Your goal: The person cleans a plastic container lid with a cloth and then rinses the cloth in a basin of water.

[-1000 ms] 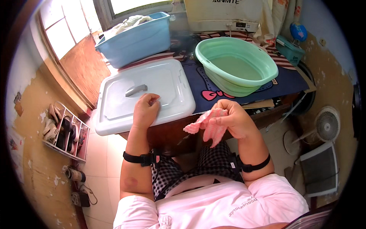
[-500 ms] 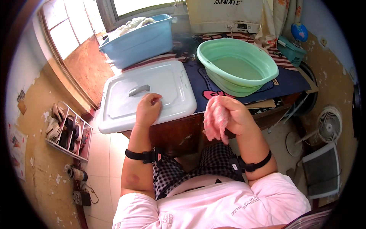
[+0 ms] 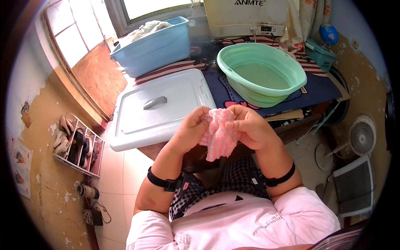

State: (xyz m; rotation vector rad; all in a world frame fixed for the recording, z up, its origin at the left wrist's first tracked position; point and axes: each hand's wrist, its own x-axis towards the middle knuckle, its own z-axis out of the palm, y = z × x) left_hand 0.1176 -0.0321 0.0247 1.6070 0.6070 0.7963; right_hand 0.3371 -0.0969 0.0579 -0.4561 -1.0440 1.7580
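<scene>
A small pink-and-white striped cloth (image 3: pixel 218 139) hangs crumpled between my two hands, just in front of the table's near edge. My left hand (image 3: pixel 192 128) pinches its upper left side. My right hand (image 3: pixel 251 128) grips the upper right side, thumb across the front. Behind my left hand lies a pale grey-white lid (image 3: pixel 129 121) with a grey handle (image 3: pixel 155 102). A green oval basin (image 3: pixel 266 93) holding cloudy water stands on the table beyond my right hand.
At the back left, a blue tub (image 3: pixel 152 52) contains light-coloured cloth. A whitish box-shaped appliance (image 3: pixel 246 18) stands behind the basin. On the floor are a shoe rack (image 3: pixel 81 146) at left and a fan (image 3: pixel 361 136) at right. A dark blue mat (image 3: pixel 321 91) covers part of the table.
My left hand has left the lid, moved right and taken hold of the cloth. The cloth, earlier bunched in my right hand alone, is now spread more between both hands.
</scene>
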